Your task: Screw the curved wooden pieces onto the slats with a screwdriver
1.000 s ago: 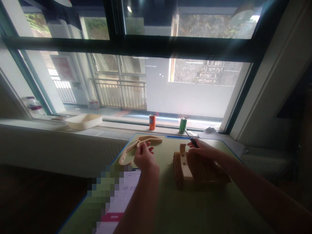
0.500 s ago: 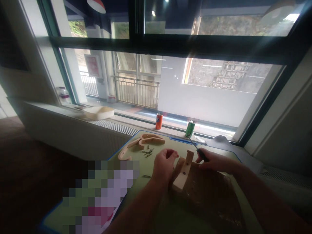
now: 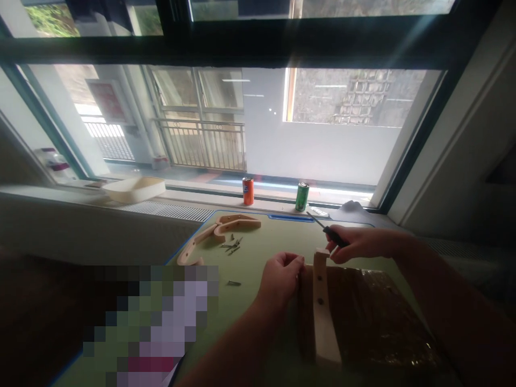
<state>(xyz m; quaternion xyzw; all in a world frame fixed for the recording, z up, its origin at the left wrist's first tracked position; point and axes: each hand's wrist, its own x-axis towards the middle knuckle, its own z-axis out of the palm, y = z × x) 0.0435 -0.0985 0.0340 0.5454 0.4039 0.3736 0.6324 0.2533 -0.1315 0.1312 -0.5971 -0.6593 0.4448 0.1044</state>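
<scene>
My right hand (image 3: pixel 350 244) holds a screwdriver (image 3: pixel 335 235) by its black handle, the thin shaft pointing up and left, clear of the wood. Below lies a brown box wrapped in shiny tape (image 3: pixel 371 312). A pale wooden piece with a hooked far end (image 3: pixel 322 322) rests on it near its left side, with two dark spots along its length. My left hand (image 3: pixel 282 277) is closed in a pinch beside the box's far left corner; whatever is between its fingertips is hidden. Several screws (image 3: pixel 233 245) lie in a loose group on the table, with one more screw (image 3: pixel 234 282) nearer me.
More curved wooden pieces (image 3: pixel 237 221) lie at the table's (image 3: pixel 278 236) far left. An orange can (image 3: pixel 248 191) and a green can (image 3: pixel 302 196) stand on the windowsill beyond. A cream tray (image 3: pixel 135 189) sits farther left. A pixelated patch covers the near left.
The box and the wooden piece have turned, so the wood points more straight away from me. Both hands stay close by, and the screwdriver is still in my right hand. My view has shifted.
</scene>
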